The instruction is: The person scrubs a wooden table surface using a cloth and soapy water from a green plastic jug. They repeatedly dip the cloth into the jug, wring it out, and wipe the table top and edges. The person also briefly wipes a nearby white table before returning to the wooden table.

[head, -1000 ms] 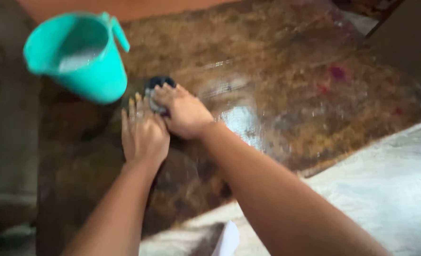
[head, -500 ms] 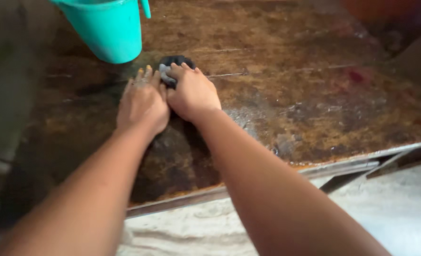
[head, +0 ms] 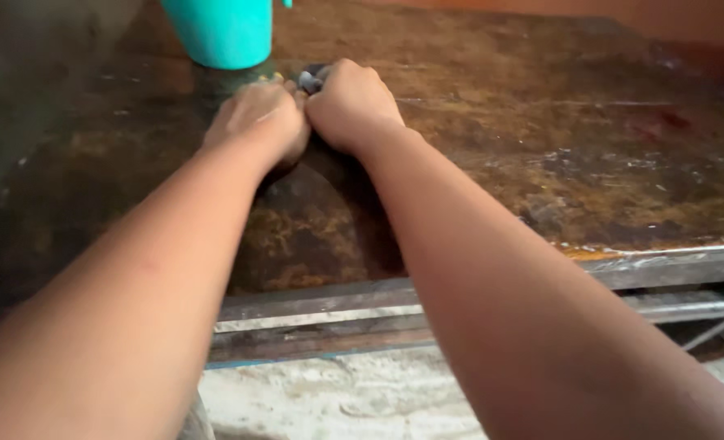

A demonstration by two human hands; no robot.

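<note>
Wet, rusty brown metal sheet [head: 541,155] lies flat, a teal jug [head: 219,31] just beyond. Both hands, left hand [head: 258,122] and right hand [head: 352,104], clench a dark scrubber [head: 311,77], pressing together for force.

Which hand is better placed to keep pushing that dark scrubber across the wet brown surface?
Probably the right hand: it is curled over the dark scrubber, gripping it. The left hand lies beside it, pressing alongside, nearer the teal jug.
</note>
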